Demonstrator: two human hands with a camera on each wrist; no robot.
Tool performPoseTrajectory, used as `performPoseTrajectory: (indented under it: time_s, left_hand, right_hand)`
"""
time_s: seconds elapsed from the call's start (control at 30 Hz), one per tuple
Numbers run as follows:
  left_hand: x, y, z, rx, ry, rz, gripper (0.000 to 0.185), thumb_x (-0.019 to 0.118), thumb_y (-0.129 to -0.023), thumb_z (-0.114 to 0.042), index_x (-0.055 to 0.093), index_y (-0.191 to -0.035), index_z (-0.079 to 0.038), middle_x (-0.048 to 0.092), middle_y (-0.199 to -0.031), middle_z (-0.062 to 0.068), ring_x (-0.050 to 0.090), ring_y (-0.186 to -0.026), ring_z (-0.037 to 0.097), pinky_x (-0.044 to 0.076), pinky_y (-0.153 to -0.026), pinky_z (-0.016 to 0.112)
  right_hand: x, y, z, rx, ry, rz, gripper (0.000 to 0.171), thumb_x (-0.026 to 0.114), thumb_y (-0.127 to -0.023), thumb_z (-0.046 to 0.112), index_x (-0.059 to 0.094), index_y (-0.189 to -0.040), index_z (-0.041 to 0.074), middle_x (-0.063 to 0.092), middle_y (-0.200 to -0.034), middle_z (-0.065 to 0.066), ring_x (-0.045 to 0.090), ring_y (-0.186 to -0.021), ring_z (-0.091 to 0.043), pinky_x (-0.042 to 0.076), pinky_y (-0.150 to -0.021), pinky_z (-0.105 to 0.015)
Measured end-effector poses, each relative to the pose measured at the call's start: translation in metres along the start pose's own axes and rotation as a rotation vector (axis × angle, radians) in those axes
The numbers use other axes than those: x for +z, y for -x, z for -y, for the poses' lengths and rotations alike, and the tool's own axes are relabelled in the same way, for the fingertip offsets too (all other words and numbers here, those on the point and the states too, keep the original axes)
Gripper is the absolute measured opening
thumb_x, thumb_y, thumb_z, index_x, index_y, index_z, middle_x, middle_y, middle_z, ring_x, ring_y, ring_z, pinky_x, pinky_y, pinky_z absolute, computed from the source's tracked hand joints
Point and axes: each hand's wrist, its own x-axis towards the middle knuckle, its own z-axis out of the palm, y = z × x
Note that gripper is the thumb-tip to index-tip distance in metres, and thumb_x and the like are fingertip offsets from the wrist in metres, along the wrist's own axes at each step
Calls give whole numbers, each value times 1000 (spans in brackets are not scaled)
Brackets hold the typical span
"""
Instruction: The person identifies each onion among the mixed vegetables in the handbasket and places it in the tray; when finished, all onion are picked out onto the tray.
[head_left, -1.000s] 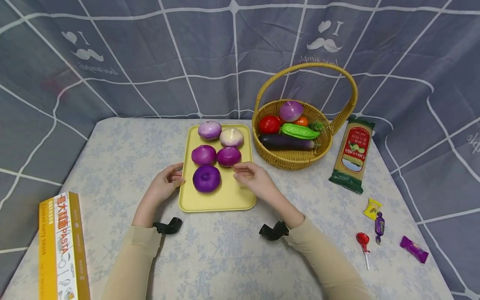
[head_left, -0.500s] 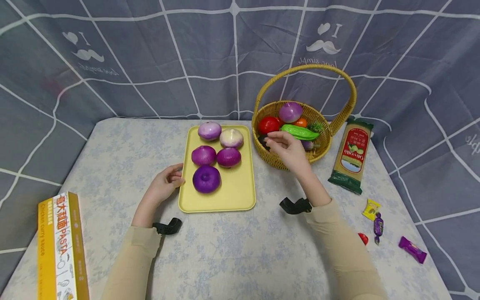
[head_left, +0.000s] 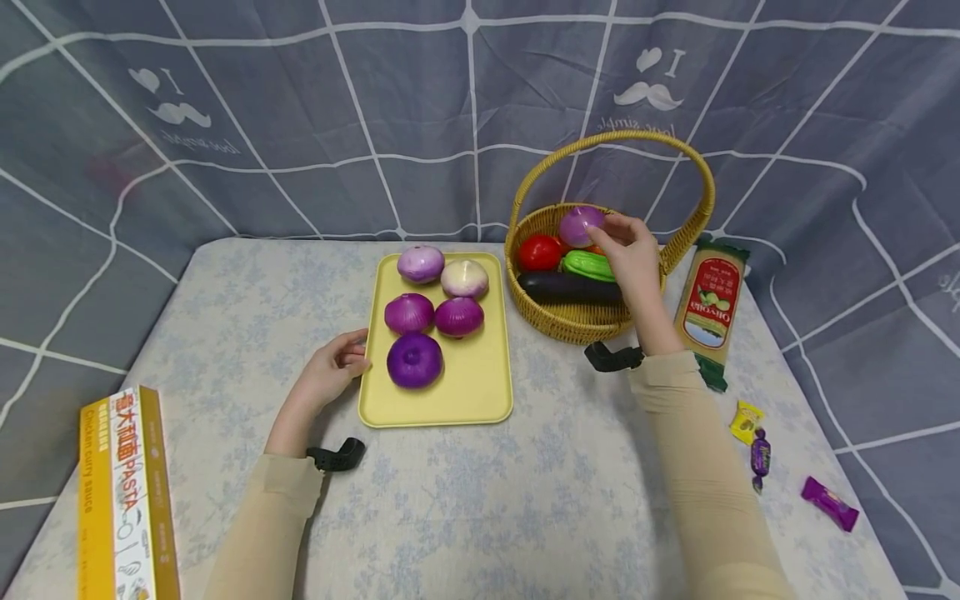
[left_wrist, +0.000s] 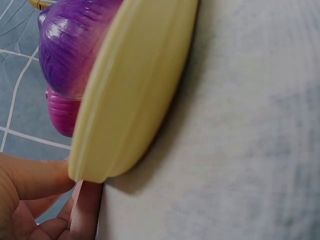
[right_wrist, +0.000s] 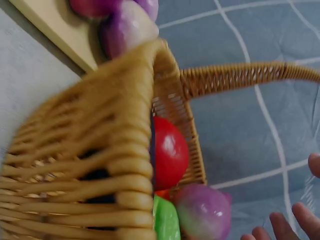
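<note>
My left hand [head_left: 333, 367] pinches the left rim of a yellow tray [head_left: 472, 392], thumb on the rim and fingers under it in the left wrist view. On the tray lie several purple onions, among them a deep purple one [head_left: 415, 361] and a whitish one [head_left: 465, 278]. My right hand [head_left: 630, 250] is over a wicker basket [head_left: 558, 329], its fingers around the near side of a light purple onion [head_left: 580, 226]. In the right wrist view a gap shows between the fingers [right_wrist: 285, 227] and that onion, which sits among the other vegetables.
The basket also holds a red tomato [head_left: 540, 252], a green vegetable [head_left: 587, 265] and an eggplant [head_left: 566, 288] below its tall handle [head_left: 611, 137]. A green-and-tan package [head_left: 707, 308] and wrapped candies [head_left: 828, 503] lie right. A pasta box [head_left: 127, 500] lies left.
My right hand has moved from the tray's right side, across the basket's front, to the light purple onion at its back. The left hand has stayed at the tray rim.
</note>
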Motion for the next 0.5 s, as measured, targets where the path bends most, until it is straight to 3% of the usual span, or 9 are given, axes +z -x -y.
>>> performPoseTrajectory:
  time_s: [0.1,0.3,0.5]
  left_hand:
    - [0,0,0,1,-1,2,58,55,-100,-8,34,-153,-7,54,-128,22,55,-109,25,49,-77,18]
    - [0,1,1,1,1,6,57,55,-100,-8,34,-153,-6,53,-129,22,55,-112,28,49,-78,19]
    - [-1,2,0,2,4,3,57,54,-100,-7,34,-153,-5,53,-128,23,55,-111,28,49,-76,18]
  right_hand:
    - [2,-11,0,27,3,-23,63,72,-88,42,53,-137,7,55,-136,-12,52,-125,-23,45,-104,-34]
    - [8,-25,4,114,-15,15,80,72,-87,45,37,-148,8,41,-150,-14,40,-137,-24,40,-111,-37]
    - [15,-36,5,187,4,-5,86,72,-86,47,31,-151,10,36,-152,-13,38,-139,-24,38,-113,-36]
